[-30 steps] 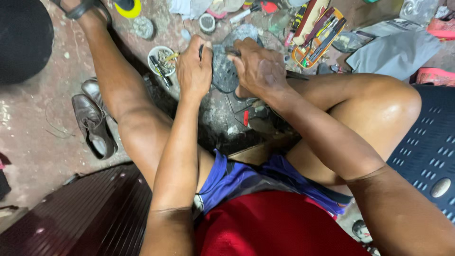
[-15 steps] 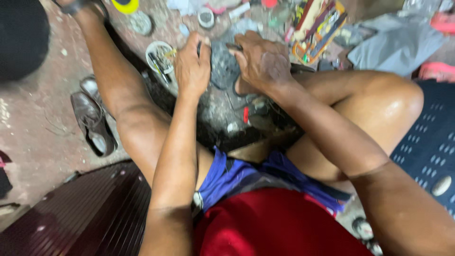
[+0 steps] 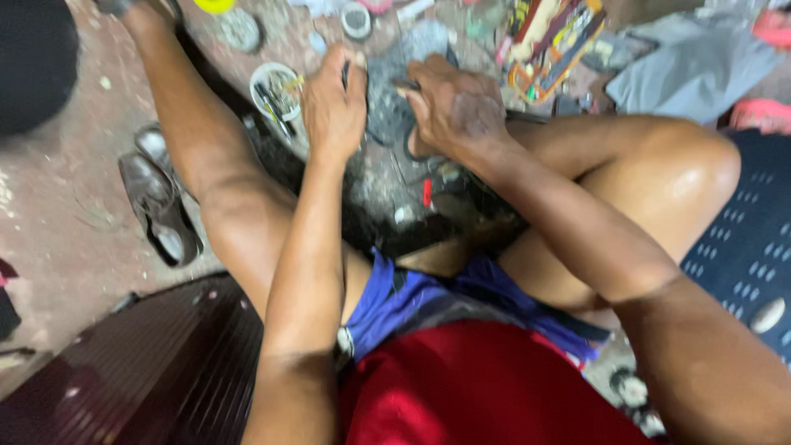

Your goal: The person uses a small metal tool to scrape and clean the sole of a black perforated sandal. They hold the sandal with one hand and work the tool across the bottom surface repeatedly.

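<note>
Both my hands work low between my bare knees, over a dark, grimy work spot on the floor. My left hand (image 3: 334, 103) is fisted around a thin dark tool whose tip shows above the fingers. My right hand (image 3: 453, 111) grips the edge of a dark grey shoe piece (image 3: 386, 103) that lies between the two hands. The two hands are almost touching across it. The picture is blurred, so the tool's kind is unclear.
A pair of worn dark shoes (image 3: 156, 198) lies left of my leg. A small round dish of bits (image 3: 276, 86) sits beside my left hand. Beyond are a colourful box (image 3: 548, 37) and grey cloth (image 3: 684, 62). A blue patterned mat (image 3: 741, 239) is at the right.
My hands have stayed on the dark piece, and the right hand has shifted slightly over it. The view has swung a little and become blurred.
</note>
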